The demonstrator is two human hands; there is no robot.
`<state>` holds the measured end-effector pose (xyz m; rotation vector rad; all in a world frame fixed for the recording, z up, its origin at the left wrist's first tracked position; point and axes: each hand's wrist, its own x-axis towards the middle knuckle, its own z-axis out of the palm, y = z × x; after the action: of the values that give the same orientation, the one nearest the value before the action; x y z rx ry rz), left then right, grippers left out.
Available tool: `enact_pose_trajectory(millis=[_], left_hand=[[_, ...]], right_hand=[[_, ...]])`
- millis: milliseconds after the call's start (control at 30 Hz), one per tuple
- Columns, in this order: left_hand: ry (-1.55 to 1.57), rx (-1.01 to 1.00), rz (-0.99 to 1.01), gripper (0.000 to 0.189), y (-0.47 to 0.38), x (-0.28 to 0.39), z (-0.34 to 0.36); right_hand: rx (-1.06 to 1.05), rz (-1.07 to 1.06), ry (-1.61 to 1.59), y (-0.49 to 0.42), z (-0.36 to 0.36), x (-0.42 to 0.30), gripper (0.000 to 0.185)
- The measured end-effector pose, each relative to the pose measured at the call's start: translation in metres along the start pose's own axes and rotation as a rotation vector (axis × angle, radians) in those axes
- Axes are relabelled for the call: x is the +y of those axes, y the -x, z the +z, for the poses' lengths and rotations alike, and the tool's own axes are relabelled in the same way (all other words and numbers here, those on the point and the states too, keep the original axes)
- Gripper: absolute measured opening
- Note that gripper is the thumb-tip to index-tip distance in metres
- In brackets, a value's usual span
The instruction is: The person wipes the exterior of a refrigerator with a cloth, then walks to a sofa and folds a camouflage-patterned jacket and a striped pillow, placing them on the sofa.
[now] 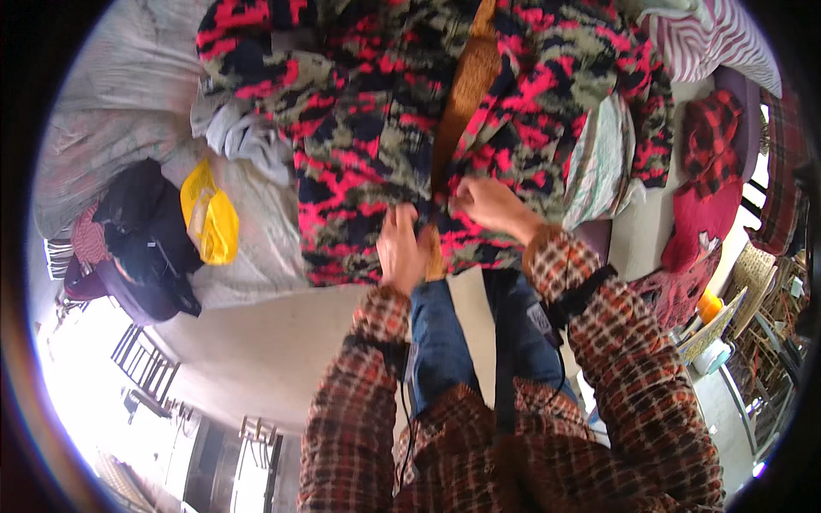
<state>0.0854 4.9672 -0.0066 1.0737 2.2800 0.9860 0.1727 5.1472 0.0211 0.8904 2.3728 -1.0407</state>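
A camouflage jacket [359, 167] in pink, black and olive lies spread out before me. Its front is parted, and brown fleece lining [471, 83] shows in the gap. My left hand [403, 250] grips the front edge near the hem, on the left side of the opening. Across the gap, slightly higher, my right hand [492, 204] pinches the other front edge with bent fingers. The fastening between the fingertips is too small and blurred to make out. A pale green striped cloth [600, 160] lies against the jacket's right side.
A rumpled sheet [128, 128] lies under the jacket. At left are a yellow bag [211, 218] and dark clothing [141, 218]; grey cloth [247, 141] pokes out beside the jacket. Red checked cloth [712, 141] and dark red cloth [705, 218] lie at right. Below, wooden chairs [144, 369] stand.
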Motion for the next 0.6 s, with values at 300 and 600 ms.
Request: enact_pose_trajectory(millis=[300,600], left_hand=[[0.093,-0.094,-0.269,0.066,0.005,-0.020,0.065],[0.421,-0.244,-0.519,0.049,0.042,-0.050,0.068]], right_hand=[[0.982,-0.262,-0.130,-0.088,-0.156,0.004,0.016],[0.662,0.130,0.317,-0.167,-0.196,0.030,0.053]])
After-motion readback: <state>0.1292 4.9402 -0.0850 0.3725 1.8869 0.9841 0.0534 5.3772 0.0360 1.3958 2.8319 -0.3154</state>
